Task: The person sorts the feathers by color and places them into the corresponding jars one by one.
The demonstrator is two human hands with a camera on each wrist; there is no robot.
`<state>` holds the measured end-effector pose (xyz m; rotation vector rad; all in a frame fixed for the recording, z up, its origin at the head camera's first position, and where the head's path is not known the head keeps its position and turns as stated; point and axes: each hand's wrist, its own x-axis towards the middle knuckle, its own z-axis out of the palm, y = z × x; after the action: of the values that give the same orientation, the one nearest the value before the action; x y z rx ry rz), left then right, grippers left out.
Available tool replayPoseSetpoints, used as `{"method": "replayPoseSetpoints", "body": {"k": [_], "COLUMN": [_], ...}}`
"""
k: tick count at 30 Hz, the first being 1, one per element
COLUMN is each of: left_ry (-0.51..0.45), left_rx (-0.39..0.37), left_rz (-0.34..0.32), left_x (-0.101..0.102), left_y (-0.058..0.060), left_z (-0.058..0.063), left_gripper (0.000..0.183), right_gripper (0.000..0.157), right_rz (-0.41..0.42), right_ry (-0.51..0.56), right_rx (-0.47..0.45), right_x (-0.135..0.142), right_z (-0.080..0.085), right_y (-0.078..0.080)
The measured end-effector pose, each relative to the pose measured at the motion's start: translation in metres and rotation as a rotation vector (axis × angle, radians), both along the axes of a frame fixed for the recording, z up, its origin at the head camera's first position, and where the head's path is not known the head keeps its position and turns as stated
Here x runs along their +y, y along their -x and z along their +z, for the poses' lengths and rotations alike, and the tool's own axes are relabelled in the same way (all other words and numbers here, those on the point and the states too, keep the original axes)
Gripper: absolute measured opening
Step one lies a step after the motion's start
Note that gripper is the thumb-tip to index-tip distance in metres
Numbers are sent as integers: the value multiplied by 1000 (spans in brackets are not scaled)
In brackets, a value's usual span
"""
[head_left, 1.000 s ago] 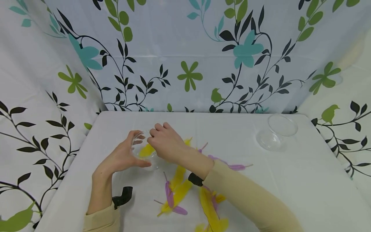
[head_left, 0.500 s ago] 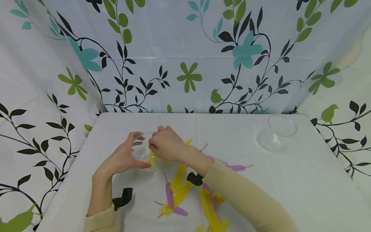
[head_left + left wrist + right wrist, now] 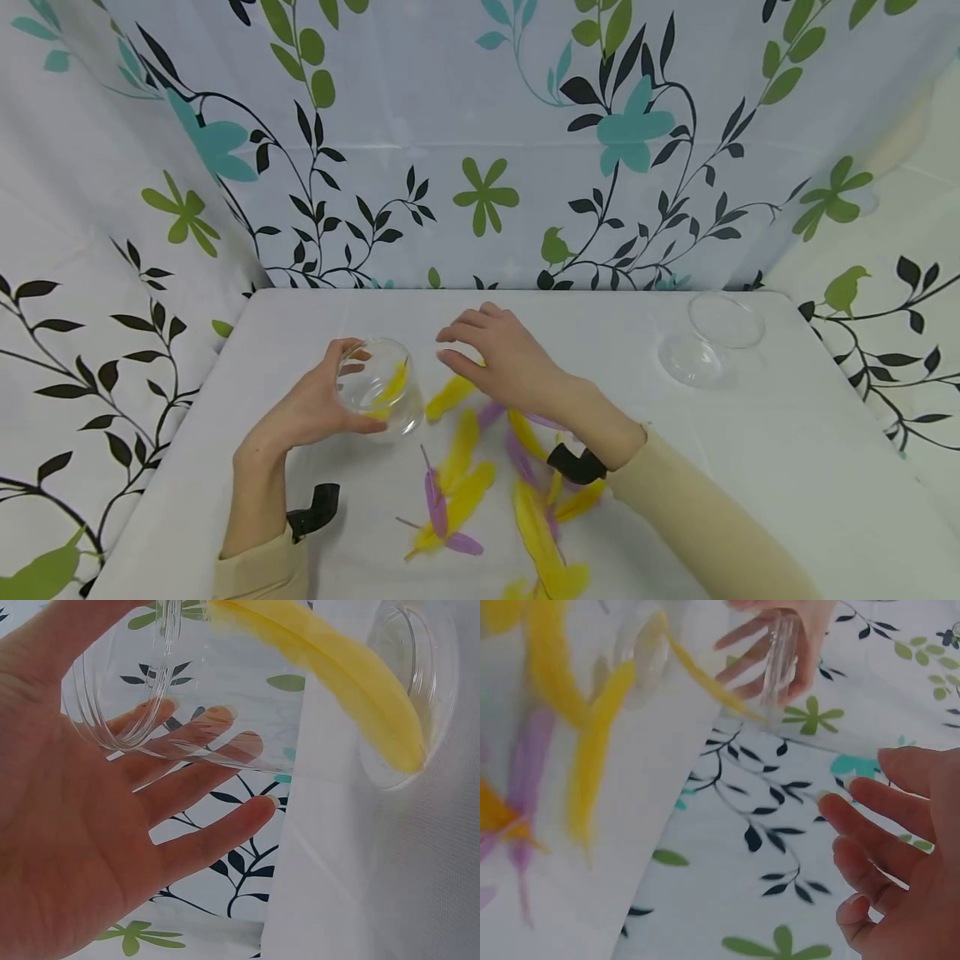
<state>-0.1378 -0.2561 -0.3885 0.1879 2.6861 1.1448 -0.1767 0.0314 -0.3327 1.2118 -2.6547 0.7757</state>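
Observation:
My left hand (image 3: pixel 307 404) holds a clear jar (image 3: pixel 372 354) near its rim, thumb on the near side and fingers along the far side. Inside the jar a yellow feather (image 3: pixel 352 682) stands slanted, its lower end at the jar's base. To the right of the jar, my right hand (image 3: pixel 510 358) hovers over the table, fingers loosely bent and nothing between them. Below and beside it lie loose yellow feathers (image 3: pixel 468 492) and purple feathers (image 3: pixel 436 504). The right forearm hides some of the feathers.
Another clear jar (image 3: pixel 690 362) stands at the table's back right. The white table (image 3: pixel 720 483) ends at a leaf-patterned curtain (image 3: pixel 390 108) behind and on both sides. A yellow feather (image 3: pixel 450 396) lies close to the held jar.
My right hand has let go of the yellow feather, which is now inside the jar, and has moved right, away from the rim. The left hand still holds the jar in place.

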Motion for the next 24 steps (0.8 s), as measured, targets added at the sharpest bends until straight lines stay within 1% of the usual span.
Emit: {"method": "replayPoseSetpoints", "body": {"k": [2, 4, 9, 13, 16, 19, 22, 24], "left_ry": [7, 12, 9, 7, 7, 8, 11, 11], "left_rx": [1, 0, -6, -16, -24, -25, -23, -24], "left_rz": [-2, -3, -2, 2, 6, 8, 4, 2], "left_x": [-1, -1, -2, -1, 0, 0, 0, 0], "left_y": [0, 1, 1, 1, 1, 1, 2, 2], "left_z": [1, 2, 4, 4, 4, 4, 2, 1], "left_gripper": [107, 108, 108, 108, 109, 109, 110, 110], "right_gripper": [21, 20, 15, 14, 12, 19, 29, 29], "right_rz": [-17, -31, -22, -16, -7, 8, 7, 2], "right_ry": [-12, -51, -148, -161, -159, -178, -220, -241], "right_rx": [-13, -43, -142, -217, -239, -268, -314, -336], "right_x": [14, 26, 57, 84, 102, 116, 125, 128], "right_z": [-6, -13, -36, -57, -71, -83, -91, -96], "right_y": [-1, -4, -12, -18, -23, -27, -31, -33]}}
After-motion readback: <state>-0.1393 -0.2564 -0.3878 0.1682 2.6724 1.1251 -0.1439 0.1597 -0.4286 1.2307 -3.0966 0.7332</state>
